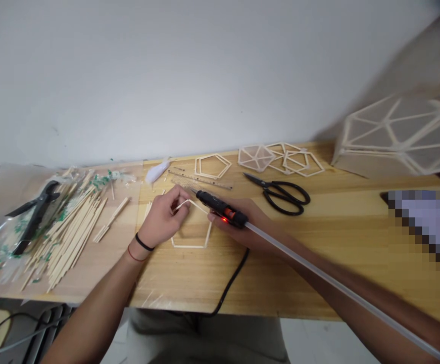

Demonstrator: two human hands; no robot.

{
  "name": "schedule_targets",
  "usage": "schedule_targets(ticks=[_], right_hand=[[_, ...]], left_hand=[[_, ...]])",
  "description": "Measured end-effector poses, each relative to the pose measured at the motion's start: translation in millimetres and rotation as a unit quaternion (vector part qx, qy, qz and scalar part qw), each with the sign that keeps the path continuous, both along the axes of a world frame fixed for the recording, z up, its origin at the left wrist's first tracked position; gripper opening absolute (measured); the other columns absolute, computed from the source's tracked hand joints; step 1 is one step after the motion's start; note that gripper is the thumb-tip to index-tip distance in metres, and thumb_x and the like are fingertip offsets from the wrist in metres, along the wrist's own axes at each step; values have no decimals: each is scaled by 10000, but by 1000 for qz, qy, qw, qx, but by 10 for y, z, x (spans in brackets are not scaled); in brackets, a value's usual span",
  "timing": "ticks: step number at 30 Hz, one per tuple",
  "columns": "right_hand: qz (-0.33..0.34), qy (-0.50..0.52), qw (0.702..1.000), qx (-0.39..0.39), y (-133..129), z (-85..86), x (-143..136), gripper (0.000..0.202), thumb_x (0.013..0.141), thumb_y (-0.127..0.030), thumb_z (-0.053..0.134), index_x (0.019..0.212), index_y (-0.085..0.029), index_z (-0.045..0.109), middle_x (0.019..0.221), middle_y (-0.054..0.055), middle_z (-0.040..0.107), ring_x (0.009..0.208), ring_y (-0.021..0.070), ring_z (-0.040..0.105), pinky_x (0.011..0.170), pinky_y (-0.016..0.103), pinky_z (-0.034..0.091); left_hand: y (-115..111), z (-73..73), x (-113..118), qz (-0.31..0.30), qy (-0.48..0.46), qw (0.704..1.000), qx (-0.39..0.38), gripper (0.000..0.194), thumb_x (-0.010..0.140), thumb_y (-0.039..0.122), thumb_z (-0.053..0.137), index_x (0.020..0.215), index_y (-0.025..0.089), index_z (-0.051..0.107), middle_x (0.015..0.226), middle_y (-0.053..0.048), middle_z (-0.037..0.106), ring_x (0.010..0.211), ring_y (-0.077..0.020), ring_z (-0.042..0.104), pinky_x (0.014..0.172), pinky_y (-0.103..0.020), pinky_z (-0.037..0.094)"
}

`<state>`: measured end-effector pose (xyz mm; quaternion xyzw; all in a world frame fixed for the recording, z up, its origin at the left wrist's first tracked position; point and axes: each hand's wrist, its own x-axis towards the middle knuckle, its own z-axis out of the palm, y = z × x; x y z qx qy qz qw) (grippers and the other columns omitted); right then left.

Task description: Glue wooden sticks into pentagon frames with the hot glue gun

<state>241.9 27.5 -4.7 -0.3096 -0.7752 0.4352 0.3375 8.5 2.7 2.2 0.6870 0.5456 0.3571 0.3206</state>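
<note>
A black hot glue gun (220, 208) with a lit red light lies in my right hand (252, 222), its fingers closed round it. A long translucent glue stick (318, 275) runs out of its back end along my forearm. My left hand (168, 210) pinches the upper left part of a pentagon frame of thin wooden sticks (189, 246), just above the table. The gun's nozzle points up and left, close to my left fingertips and the frame's top corner. Part of the frame is hidden behind my left hand.
Black-handled scissors (280, 192), a clear ruler (200, 179) and finished stick frames (259, 158) lie toward the wall. Loose wooden sticks (78, 240) and a black cutter (38, 217) lie left. A paper-covered stick structure (397, 131) stands right. The gun's black cord (233, 280) crosses the table edge.
</note>
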Motion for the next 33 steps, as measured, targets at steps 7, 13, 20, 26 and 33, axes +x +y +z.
schedule_targets(ticks=[7, 13, 20, 26, 33], right_hand=[[4, -5, 1000, -4, -15, 7, -6, 137, 984, -314, 641, 880, -229, 613, 725, -20, 567, 670, 177, 548, 636, 314, 449], [16, -10, 1000, -10, -26, 9, -13, 152, 1001, -340, 628, 955, -202, 673, 773, -4, 626, 713, 183, 576, 688, 315, 477], [14, -5, 1000, -5, -22, -45, -9, 151, 997, -353, 633, 950, -223, 693, 811, 16, 676, 755, 207, 628, 720, 326, 499], [14, -11, 1000, -9, -18, -41, -12, 172, 997, -362, 633, 939, -216, 700, 799, 15, 672, 751, 216, 631, 716, 337, 498], [-6, -23, 1000, -19, -20, -38, -17, 176, 942, -356, 678, 825, -230, 642, 714, -10, 610, 667, 182, 561, 641, 314, 442]], left_hand=[[9, -8, -5, -17, 7, 1000, -5, 50, 940, 228, 611, 897, 214, 592, 645, 62, 528, 579, -116, 468, 564, -252, 328], [10, -26, -16, -35, 10, 999, -8, 48, 954, 221, 607, 909, 213, 590, 641, 61, 526, 581, -119, 460, 575, -254, 337], [7, -50, -22, -33, 15, 999, -13, 47, 954, 225, 606, 912, 209, 590, 667, 55, 546, 601, -118, 474, 591, -248, 349], [6, -36, -18, -32, 17, 999, -12, 36, 943, 221, 602, 912, 206, 596, 665, 55, 548, 603, -119, 479, 598, -246, 359], [18, -32, -20, -12, -6, 1000, -24, 59, 912, 250, 664, 921, 192, 660, 665, 42, 598, 599, -121, 516, 605, -244, 398]])
